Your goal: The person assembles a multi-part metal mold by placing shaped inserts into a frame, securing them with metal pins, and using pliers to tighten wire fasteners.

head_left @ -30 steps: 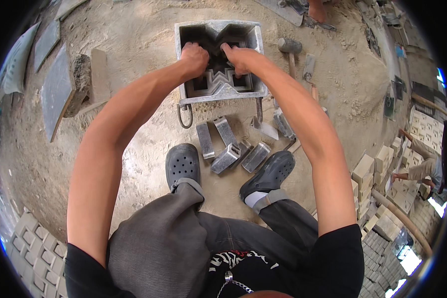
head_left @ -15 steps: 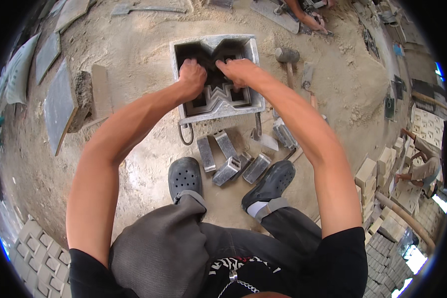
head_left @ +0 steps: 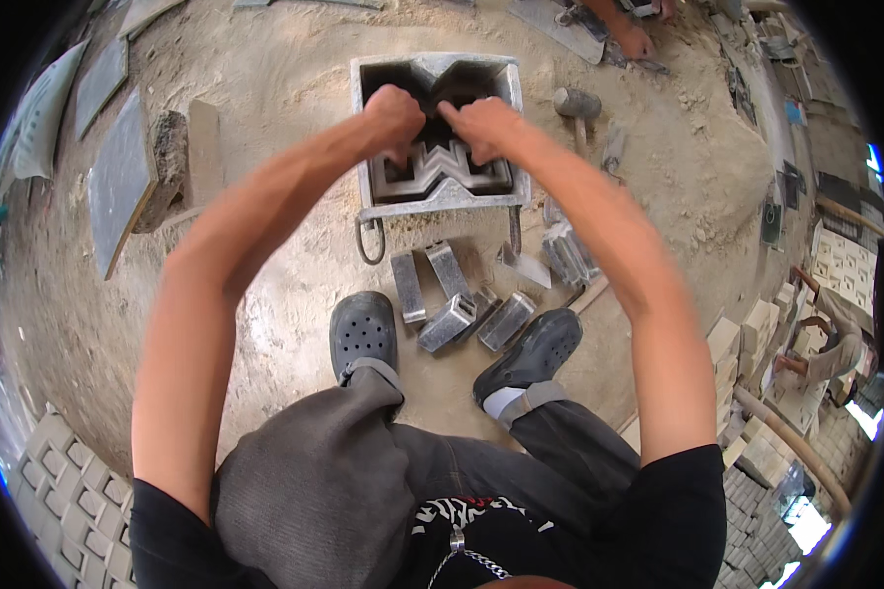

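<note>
A grey metal mould box (head_left: 442,206) stands on the sandy floor ahead of me, with zigzag inner walls (head_left: 440,164) and dark hollows. My left hand (head_left: 395,116) is over its left half, the fist closed and a finger pointing down inside; whatever it grips is hidden. Over the right half is my right hand (head_left: 486,128), one finger stretched left and others reaching down, apart from each other. Their contact with the inner walls cannot be made out. Several loose metal blocks (head_left: 448,324) lie between the box and my shoes, one with a slot in its end.
Right of the box lie a mallet (head_left: 577,104) and a trowel (head_left: 614,147). Another trowel blade (head_left: 527,265) rests nearer me. At the far right a co-worker's hand (head_left: 635,43) works near a flat tool. Slabs (head_left: 123,182) lean at the left; pale blocks are stacked at the right.
Both hands have risen and shifted slightly away from me over the box; the left has turned into a fist. The whole view has shifted a little. The co-worker's hand has moved too.
</note>
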A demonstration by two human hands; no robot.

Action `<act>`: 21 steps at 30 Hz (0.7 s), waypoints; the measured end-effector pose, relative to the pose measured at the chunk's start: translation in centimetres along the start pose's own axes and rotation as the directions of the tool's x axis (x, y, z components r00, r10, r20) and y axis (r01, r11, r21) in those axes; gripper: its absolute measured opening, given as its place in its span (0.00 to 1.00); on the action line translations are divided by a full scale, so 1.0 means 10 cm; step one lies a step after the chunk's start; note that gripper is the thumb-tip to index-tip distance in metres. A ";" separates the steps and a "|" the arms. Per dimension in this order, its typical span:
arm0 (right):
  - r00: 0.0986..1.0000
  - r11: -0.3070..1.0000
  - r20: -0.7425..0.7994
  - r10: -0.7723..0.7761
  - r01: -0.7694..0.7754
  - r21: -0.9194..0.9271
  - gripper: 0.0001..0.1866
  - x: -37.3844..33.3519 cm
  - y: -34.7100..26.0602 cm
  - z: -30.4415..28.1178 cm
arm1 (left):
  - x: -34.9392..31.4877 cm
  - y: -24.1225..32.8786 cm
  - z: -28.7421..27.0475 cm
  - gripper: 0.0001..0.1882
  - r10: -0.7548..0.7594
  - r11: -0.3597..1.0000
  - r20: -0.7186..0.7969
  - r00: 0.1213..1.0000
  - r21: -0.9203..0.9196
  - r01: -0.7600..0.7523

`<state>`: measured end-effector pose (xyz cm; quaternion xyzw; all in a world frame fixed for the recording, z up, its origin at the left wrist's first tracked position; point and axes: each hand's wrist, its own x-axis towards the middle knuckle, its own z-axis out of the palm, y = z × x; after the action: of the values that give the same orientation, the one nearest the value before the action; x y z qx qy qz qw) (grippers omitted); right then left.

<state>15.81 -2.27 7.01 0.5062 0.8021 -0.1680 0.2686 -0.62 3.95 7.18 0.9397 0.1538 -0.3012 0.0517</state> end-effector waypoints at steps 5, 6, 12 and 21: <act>0.990 0.998 -0.126 -0.068 0.069 0.001 0.42 -0.03 0.13 0.05 | -0.11 -0.14 0.02 0.35 -0.064 0.997 -0.090 0.994 -0.051 0.059; 0.985 0.997 -0.155 -0.081 0.078 -0.025 0.43 -0.04 0.11 0.07 | -0.13 -0.12 0.08 0.38 -0.071 0.997 -0.151 0.986 0.001 0.071; 0.928 0.988 -0.371 -0.046 -0.012 -0.152 0.46 -0.13 0.00 0.29 | -0.19 0.09 0.11 0.41 -0.238 0.969 -0.187 0.953 -0.112 0.219; 0.797 0.961 -0.543 0.265 -0.171 0.219 0.31 -0.42 -0.05 0.11 | -0.20 0.04 0.20 0.38 -0.207 0.973 -0.244 0.948 -0.153 0.173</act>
<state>17.10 -6.09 8.67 0.6420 0.7656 -0.0412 -0.0054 -3.16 2.65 6.72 0.9463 0.2682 -0.1692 0.0629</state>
